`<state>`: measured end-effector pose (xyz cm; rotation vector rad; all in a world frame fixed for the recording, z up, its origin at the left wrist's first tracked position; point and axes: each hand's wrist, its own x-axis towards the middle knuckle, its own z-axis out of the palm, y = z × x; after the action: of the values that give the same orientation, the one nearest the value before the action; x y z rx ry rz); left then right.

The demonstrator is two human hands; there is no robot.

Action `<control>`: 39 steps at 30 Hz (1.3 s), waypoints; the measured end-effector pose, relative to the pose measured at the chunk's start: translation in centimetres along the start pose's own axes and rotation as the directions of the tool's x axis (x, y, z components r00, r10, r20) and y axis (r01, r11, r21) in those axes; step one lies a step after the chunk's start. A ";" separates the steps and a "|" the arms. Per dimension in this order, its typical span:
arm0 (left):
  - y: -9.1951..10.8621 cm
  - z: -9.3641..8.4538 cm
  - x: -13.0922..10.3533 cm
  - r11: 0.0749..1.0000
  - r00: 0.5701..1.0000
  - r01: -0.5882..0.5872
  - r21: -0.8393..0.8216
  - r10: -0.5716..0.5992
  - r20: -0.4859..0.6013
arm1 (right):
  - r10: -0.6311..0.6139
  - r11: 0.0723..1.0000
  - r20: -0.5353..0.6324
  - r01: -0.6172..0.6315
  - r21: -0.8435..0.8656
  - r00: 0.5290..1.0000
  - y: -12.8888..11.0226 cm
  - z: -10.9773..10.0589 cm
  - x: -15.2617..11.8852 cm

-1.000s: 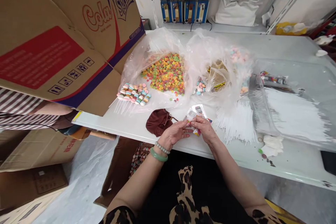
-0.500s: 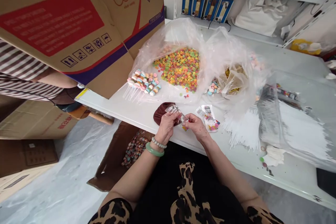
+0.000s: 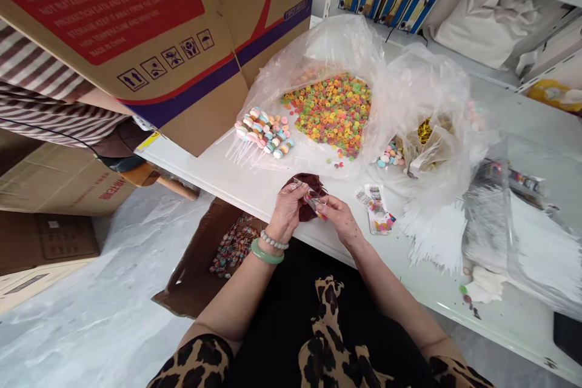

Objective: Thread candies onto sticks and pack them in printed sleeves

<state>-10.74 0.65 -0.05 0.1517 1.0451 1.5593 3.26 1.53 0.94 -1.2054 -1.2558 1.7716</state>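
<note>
Between my hands is a small clear printed wrapper (image 3: 313, 199) with bits of colour in it. My left hand (image 3: 287, 209) pinches its upper left end, and my right hand (image 3: 339, 216) pinches the lower right end. Under the fingers, a dark red cloth (image 3: 307, 213) lies near the table's front edge. More printed packets (image 3: 378, 212) rest to the right of my right hand. Behind the hands, a clear plastic bag holds many colourful ring candies (image 3: 336, 110). Candy skewers (image 3: 266, 132) with white sticks lie at that bag's left side.
A large cardboard box (image 3: 182, 30) stands at the left, with a person in a striped top (image 3: 50, 85) behind it. An open box of candies (image 3: 200, 267) sits below the table edge. White sticks (image 3: 439, 233) and plastic bags (image 3: 422, 103) cover the right side.
The view has shifted, so the table items appear bigger and moved. My hands still hold the wrapper, which now looks narrower and slanted between them.
</note>
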 end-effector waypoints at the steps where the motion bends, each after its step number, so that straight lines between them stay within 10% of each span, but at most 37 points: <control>1: -0.1 0.0 0.1 1.000 1.000 -0.011 -0.025 0.011 -0.006 | -0.009 1.000 -0.013 0.010 0.016 1.000 0.1 0.4 0.1; 7: 0.4 -0.7 0.2 0.996 1.000 0.010 -0.092 -0.011 -0.010 | 0.044 0.999 -0.098 -0.046 -0.014 0.994 1.2 1.2 0.9; 14: 1.6 -2.3 -0.4 0.900 0.902 0.368 0.234 -0.406 0.144 | 0.011 0.999 -0.085 -0.015 -0.052 0.996 1.1 2.0 1.4; 23: 1.8 -2.3 0.2 0.998 0.998 0.062 0.011 -0.061 -0.016 | 0.004 0.999 -0.009 -0.004 -0.046 1.000 -0.4 3.3 2.0; 36: 2.9 -3.3 -0.2 0.967 0.956 0.255 -0.003 -0.252 0.148 | 0.024 0.990 -0.073 -0.033 -0.137 0.997 -0.9 5.2 3.4; 39: 3.0 -3.7 0.3 0.975 0.976 0.218 -0.053 -0.217 0.012 | 0.010 0.968 -0.028 -0.016 -0.251 1.000 -0.4 5.4 3.8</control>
<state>-15.30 -0.77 -0.33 0.0035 0.9797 1.3859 -3.17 3.12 0.83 -1.3744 -1.4945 1.6354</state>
